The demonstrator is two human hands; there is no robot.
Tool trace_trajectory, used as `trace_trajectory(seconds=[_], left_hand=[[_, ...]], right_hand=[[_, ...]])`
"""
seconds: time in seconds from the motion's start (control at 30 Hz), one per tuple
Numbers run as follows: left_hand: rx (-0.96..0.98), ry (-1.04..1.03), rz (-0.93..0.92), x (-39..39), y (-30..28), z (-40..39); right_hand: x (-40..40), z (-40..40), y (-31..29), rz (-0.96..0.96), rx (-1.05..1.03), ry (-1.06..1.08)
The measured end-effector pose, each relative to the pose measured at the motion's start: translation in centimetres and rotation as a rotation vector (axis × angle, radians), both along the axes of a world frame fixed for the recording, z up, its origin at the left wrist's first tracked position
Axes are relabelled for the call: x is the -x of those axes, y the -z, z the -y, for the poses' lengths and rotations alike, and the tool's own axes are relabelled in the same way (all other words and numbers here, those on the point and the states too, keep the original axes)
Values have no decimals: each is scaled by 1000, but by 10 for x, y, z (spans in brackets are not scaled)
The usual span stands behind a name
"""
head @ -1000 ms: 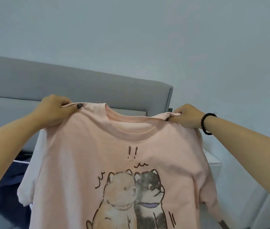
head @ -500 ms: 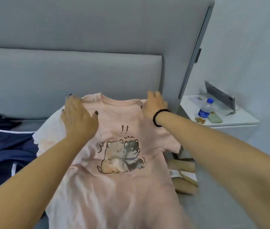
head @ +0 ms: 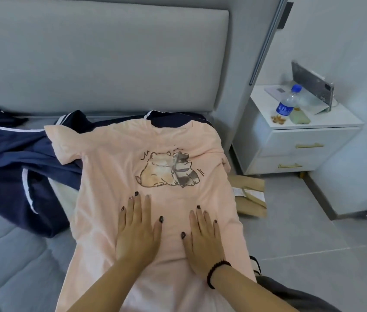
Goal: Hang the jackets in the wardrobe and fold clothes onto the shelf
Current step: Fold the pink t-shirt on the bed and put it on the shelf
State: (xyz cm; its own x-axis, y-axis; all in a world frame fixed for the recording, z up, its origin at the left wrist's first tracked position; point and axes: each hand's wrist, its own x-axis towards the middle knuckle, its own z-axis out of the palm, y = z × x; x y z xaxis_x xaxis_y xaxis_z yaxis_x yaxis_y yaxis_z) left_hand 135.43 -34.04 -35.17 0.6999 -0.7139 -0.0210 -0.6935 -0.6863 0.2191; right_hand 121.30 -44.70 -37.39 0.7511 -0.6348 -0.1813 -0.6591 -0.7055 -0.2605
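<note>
At the far left, a navy blue garment with white piping [head: 9, 149] sprawls in loose folds across the grey quilted bed [head: 9, 255], part of it running under the next item. That item is a peach-pink cotton T-shirt printed with two cartoon dogs [head: 119, 154], now lying face up on the bed with its collar toward the grey padded headboard [head: 101, 57]. A second ago it was held up in the air by its shoulders; half a second ago it was already down with palms near the collar. Since then both hands have slid down the front to just below the print.

The left hand [head: 136, 233] lies flat on the fabric, fingers straight and close together, thumb angled out. Just beside it, the right hand [head: 205, 239], with a black bead bracelet [head: 217, 272] at the wrist, presses the same way, fingers extended and only slightly spread. Neither grips anything.

The stroke looks like smoothing before a fold, so the shirt seems ready for its sleeves to be turned in; the left sleeve still juts out over the navy cloth. Nothing has yet reached a shelf.

To the right, brown paper packaging [head: 250, 194] lies on the floor, and a white two-drawer bedside cabinet [head: 301, 149] carries a clear plastic water bottle with a blue label [head: 287, 104].
</note>
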Motion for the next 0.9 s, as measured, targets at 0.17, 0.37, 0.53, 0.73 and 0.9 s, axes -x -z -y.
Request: trace_trajectory(seconds=[0.17,0.37,0.53,0.73,0.9], left_hand=[[-6,10,-14,46,11,-44],[-6,31,27,106,28,-90],[-71,163,59,140,43,-131],[-112,180,34,138,45,-129],[-109,175,24,135,49,-131]], right_hand=[[57,-35,-10,-53,81,-65],[110,-49,0,-74,-3,-262],[128,-56,3,-162,-12,-468],[132,-53,7,-47,63,-519],[131,-55,14,125,134,-490]])
